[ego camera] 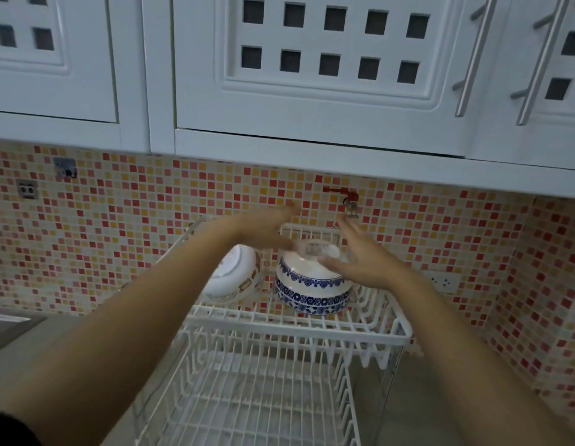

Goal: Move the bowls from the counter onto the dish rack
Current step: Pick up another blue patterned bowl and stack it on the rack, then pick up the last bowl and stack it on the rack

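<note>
Both hands (pixel 263 228) (pixel 365 259) extended over stacked bowls (pixel 312 284) on rack (pixel 299 326), fingers spread, empty.

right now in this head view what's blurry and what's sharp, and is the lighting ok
Head view: both hands, left hand and right hand, are motion-smeared above the blue-patterned bowls; the dish rack and mosaic tiles are fairly sharp. Light is dim and flat with no glare, and the wide lens bends the cabinets.
</note>
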Available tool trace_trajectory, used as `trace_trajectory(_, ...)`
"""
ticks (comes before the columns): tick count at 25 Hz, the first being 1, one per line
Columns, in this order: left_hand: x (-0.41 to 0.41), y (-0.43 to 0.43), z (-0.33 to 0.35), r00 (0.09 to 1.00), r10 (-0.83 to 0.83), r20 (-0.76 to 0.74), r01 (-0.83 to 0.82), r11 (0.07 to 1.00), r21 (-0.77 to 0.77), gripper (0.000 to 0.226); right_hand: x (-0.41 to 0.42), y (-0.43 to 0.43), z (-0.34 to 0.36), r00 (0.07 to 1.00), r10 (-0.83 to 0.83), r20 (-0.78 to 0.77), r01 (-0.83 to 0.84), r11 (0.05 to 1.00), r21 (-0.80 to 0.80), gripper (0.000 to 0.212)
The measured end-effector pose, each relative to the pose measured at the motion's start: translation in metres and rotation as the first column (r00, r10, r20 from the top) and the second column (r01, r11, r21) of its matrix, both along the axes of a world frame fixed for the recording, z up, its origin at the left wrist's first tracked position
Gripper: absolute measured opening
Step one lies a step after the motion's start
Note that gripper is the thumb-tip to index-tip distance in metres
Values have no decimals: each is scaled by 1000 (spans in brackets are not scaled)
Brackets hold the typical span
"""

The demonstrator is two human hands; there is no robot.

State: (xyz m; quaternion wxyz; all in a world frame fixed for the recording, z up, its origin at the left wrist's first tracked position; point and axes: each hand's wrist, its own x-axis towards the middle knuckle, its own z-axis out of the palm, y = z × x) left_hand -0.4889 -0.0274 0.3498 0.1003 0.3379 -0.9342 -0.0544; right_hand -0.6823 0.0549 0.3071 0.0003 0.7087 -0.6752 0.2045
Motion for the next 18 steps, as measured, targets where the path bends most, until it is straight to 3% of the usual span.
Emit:
trace_trajectory(3,57,18,-1,951,49,-305,-97,985,-144,60,62,19,-7,999,-21,46,32,966,-256,77)
trace_trajectory(5,94,24,-13,868,108,-485,-199,970,-141,53,113,25,-17,995,51,90,-21,952,-306,74)
trace_trajectory(7,134,26,-31,806,183,-563,-280,956,-90,52,166,23,-28,976,145,164,-83,938,-336,73)
trace_trajectory(12,274,2,-96,706,440,-555,-475,875,90,50,324,-14,-78,869,346,353,-213,906,-365,70)
trace_trajectory(15,339,-28,-132,702,501,-507,-500,853,150,49,394,-50,-118,823,336,459,-198,926,-322,70)
trace_trajectory(18,390,-80,-184,714,559,-421,-487,829,274,52,442,-103,-170,814,204,543,-92,970,-227,72)
